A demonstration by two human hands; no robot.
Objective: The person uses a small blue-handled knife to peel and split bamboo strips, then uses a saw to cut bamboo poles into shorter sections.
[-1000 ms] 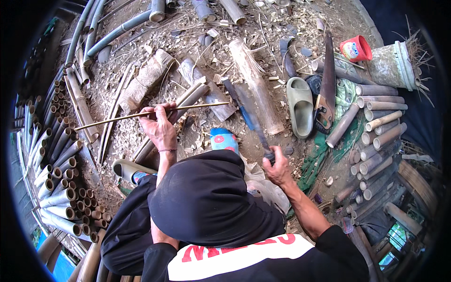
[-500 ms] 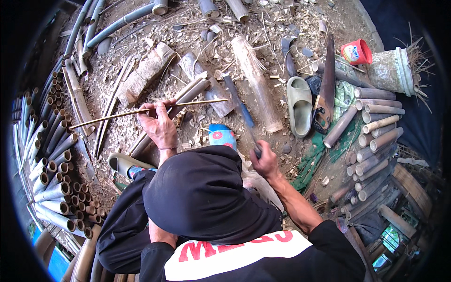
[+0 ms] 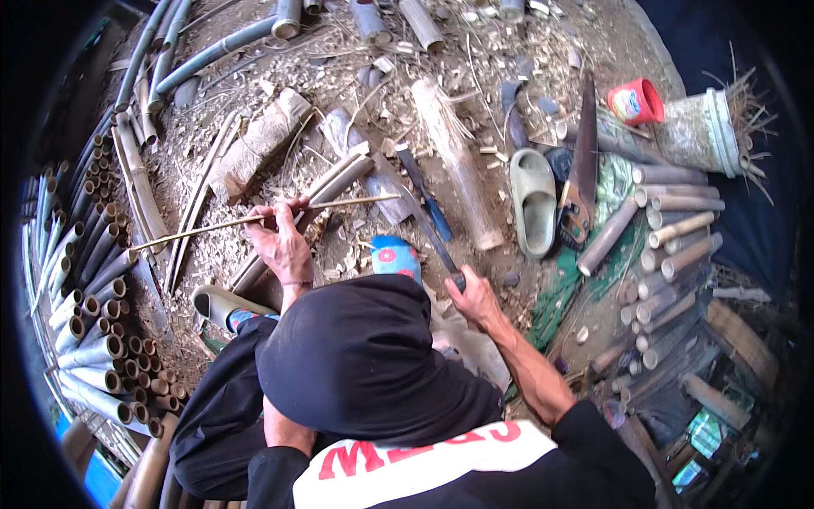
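Observation:
My left hand [image 3: 284, 246] is closed, pinching a thin bamboo strip [image 3: 195, 231] that runs crosswise over the ground. Beneath the strip, a split bamboo length [image 3: 337, 176] lies slanted toward the knees. A knife [image 3: 431, 231] with a long narrow blade is in my right hand [image 3: 475, 297], closed round its dark handle. The blade points up and left, its tip close to the strip's right end; whether they touch I cannot tell. Just right of that blade, a second knife with a blue handle [image 3: 437, 219] lies on the ground.
Wood chips cover the dirt. Logs [image 3: 259, 144] and a frayed bamboo trunk [image 3: 458, 161] lie ahead. To the right are a sandal [image 3: 534, 204], a handsaw [image 3: 582, 161], a red container [image 3: 636, 102], a bucket [image 3: 699, 133] and stacked bamboo pieces [image 3: 678, 220]. Cut bamboo tubes [image 3: 102, 348] crowd the left.
The knife in my right hand has swung up and left, its tip now near the strip's right end. My left hand has shifted slightly down and left with the strip.

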